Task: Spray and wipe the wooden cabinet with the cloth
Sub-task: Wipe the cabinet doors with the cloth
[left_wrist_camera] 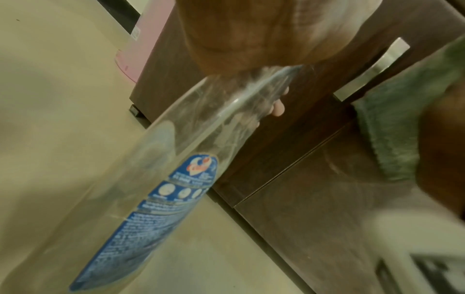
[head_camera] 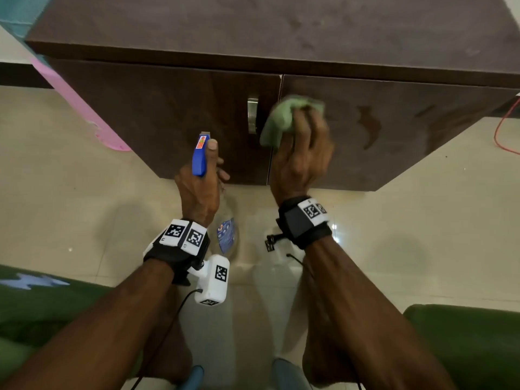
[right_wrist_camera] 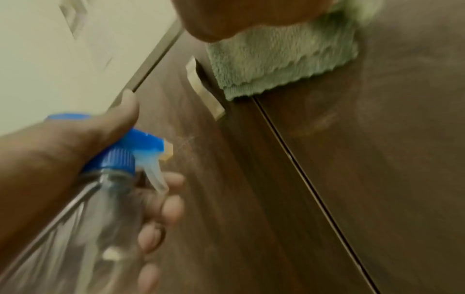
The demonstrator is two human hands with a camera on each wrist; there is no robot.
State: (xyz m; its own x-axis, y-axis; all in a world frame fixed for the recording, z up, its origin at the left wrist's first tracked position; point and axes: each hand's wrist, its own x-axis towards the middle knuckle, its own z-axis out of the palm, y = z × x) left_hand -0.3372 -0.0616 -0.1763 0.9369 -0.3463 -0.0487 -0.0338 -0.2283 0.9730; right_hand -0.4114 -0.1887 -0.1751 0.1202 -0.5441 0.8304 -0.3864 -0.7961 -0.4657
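Observation:
A dark brown wooden cabinet (head_camera: 168,114) with two doors fills the upper half of the head view. My right hand (head_camera: 302,156) grips a bunched green cloth (head_camera: 284,119) and presses it on the right door beside the seam. The cloth (right_wrist_camera: 281,63) lies next to the metal handle (right_wrist_camera: 205,89). My left hand (head_camera: 201,187) holds a clear spray bottle (left_wrist_camera: 156,169) by the neck, thumb on its blue head (head_camera: 200,157), nozzle facing the left door. The trigger (right_wrist_camera: 156,177) sits in front of the curled fingers. A wet patch (head_camera: 370,128) marks the right door.
A pink object (head_camera: 81,114) leans by the cabinet's left side. A red cord (head_camera: 503,130) lies on the tiled floor (head_camera: 84,206) at the right. Green cushions (head_camera: 464,347) flank my arms at the bottom of the head view.

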